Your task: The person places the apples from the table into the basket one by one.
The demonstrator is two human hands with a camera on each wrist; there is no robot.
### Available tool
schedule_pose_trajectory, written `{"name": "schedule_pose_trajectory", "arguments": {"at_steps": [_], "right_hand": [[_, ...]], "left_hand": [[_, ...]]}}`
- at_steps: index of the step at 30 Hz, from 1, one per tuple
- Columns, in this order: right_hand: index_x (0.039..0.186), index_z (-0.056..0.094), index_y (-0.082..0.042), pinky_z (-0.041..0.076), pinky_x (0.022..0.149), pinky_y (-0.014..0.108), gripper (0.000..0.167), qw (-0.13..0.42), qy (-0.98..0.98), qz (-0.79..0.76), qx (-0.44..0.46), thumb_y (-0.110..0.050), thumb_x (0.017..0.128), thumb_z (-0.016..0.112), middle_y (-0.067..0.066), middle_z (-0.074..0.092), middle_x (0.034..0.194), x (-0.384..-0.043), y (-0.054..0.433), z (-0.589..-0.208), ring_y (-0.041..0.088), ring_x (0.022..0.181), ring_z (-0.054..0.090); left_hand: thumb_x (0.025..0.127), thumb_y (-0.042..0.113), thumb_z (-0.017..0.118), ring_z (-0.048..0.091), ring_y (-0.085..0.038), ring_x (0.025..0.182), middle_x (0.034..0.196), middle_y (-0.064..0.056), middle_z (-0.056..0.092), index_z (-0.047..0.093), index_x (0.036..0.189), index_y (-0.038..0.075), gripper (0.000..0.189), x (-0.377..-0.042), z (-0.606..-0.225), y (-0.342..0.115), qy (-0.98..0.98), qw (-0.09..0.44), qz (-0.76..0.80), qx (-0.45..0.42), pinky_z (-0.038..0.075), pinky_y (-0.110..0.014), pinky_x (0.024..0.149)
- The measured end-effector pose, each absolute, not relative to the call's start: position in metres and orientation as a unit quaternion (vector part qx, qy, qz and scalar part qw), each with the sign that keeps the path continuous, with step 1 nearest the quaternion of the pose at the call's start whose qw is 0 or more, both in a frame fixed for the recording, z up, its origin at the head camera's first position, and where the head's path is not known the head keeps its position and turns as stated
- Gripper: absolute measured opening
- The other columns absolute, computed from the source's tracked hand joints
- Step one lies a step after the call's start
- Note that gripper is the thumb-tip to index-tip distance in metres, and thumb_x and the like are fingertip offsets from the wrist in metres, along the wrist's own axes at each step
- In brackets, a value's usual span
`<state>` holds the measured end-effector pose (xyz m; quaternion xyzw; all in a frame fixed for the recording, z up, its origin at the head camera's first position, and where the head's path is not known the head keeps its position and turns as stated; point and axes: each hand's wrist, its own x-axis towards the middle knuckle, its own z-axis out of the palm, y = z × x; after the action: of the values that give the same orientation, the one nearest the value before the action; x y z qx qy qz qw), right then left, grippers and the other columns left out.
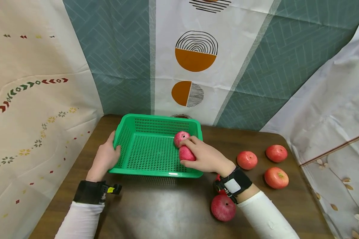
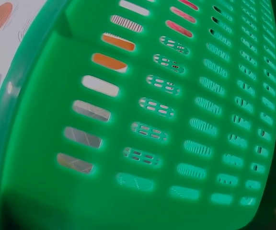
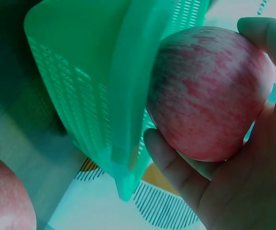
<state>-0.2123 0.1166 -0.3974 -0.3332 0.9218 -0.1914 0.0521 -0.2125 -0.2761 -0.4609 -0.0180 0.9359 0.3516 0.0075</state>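
A green plastic basket [image 1: 155, 173] with slotted walls stands on the table, seen from above in the head view. At its left rim, my left hand [image 1: 106, 155] grips the edge; that hand itself does not show in the left wrist view, where the basket wall [image 2: 47, 120] fills the frame. My right hand [image 1: 207, 156] holds a red apple [image 3: 210, 93] between thumb and fingers, over the right end of the basket. Just behind the held apple, another red apple [image 1: 181, 137] lies inside, partly covered by the right hand's fingers.
Several loose apples lie on the brown table [image 1: 167, 205] to the right: a dark red apple [image 1: 223, 208] near the right wrist, one partly hidden under that wrist, and a yellowish-red apple [image 1: 276, 177] farther right. A patterned curtain [image 1: 122, 66] hangs behind the table.
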Motion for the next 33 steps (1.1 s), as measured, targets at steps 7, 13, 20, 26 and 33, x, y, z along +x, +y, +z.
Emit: {"name": "schedule_pose_trajectory", "arguments": {"at_steps": [7,13,20,26,33], "right_hand": [[0.141,0.063,-0.027,0.058,0.082,0.034,0.053,0.069,0.915,-0.158,-0.364,-0.045,0.093,0.077,0.002,0.056,0.136,-0.219,0.108,-0.406,0.020,0.115,0.057],[0.139,0.066,-0.030,0.056,0.082,0.031,0.047,0.094,0.911,-0.130,-0.379,-0.038,0.094,0.075,0.000,0.057,0.130,-0.224,0.104,-0.415,0.019,0.116,0.054],[0.138,0.065,-0.031,0.056,0.081,0.031,0.046,0.100,0.912,-0.104,-0.384,-0.038,0.093,0.075,0.000,0.056,0.129,-0.228,0.100,-0.426,0.018,0.112,0.055],[0.139,0.065,-0.032,0.056,0.081,0.031,0.048,0.108,0.914,-0.075,-0.383,-0.044,0.094,0.074,0.000,0.058,0.126,-0.231,0.096,-0.431,0.015,0.107,0.058],[0.140,0.066,-0.031,0.057,0.081,0.034,0.051,0.101,0.915,-0.047,-0.389,-0.047,0.093,0.076,0.001,0.061,0.125,-0.233,0.093,-0.437,0.016,0.100,0.062]], "left_hand": [[0.111,0.014,0.050,0.064,-0.041,0.078,0.128,-0.045,0.057,0.010,0.169,-0.004,0.073,-0.212,-0.464,-0.275,0.937,0.008,0.350,-0.016,0.050,-0.049,0.064],[0.111,0.015,0.049,0.064,-0.039,0.076,0.126,-0.045,0.058,0.009,0.169,-0.003,0.073,-0.213,-0.464,-0.275,0.937,0.007,0.350,-0.016,0.048,-0.045,0.062],[0.110,0.014,0.050,0.064,-0.036,0.066,0.114,-0.045,0.062,0.009,0.170,-0.002,0.074,-0.212,-0.461,-0.274,0.938,0.006,0.346,-0.015,0.048,-0.045,0.058],[0.110,0.014,0.049,0.064,-0.036,0.066,0.112,-0.045,0.062,0.009,0.169,-0.003,0.074,-0.212,-0.463,-0.275,0.938,0.007,0.347,-0.016,0.048,-0.046,0.057],[0.111,0.015,0.049,0.064,-0.037,0.069,0.115,-0.045,0.061,0.007,0.170,-0.002,0.074,-0.213,-0.463,-0.275,0.937,0.007,0.349,-0.016,0.048,-0.046,0.059]]}}
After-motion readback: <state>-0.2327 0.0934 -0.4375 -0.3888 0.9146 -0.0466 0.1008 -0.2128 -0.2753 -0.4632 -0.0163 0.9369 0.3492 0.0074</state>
